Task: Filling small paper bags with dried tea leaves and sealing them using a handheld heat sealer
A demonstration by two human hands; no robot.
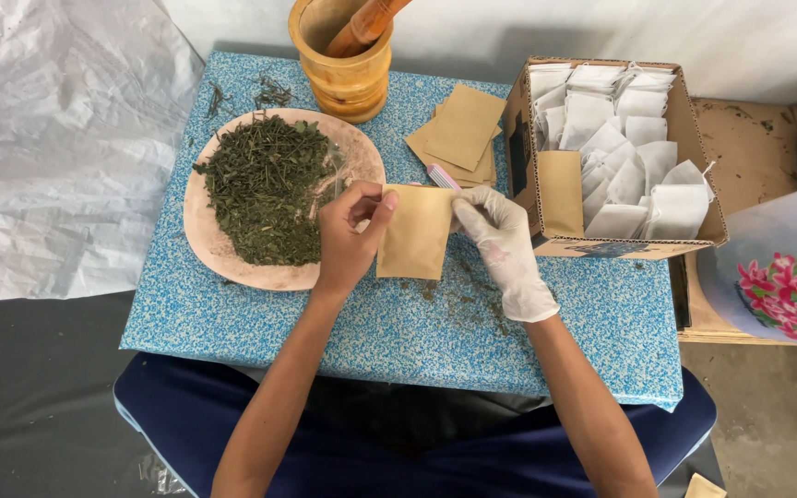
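plate of dried leaves [260, 189] blocks left, cardboard box [615, 244] blocks right, bare blue tabletop [398, 332] nearside

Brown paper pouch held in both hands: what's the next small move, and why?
Probably spread the mouth of the brown paper pouch open. The bare left hand and gloved right hand pinch its top corners, it looks flat, and the dried green leaves lie heaped on the plate beside it.

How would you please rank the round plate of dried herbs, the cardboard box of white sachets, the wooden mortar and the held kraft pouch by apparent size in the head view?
1-2. Round pinkish plate and cardboard box: too alike to rank.
3. Wooden mortar.
4. Kraft paper pouch, slightly smaller.
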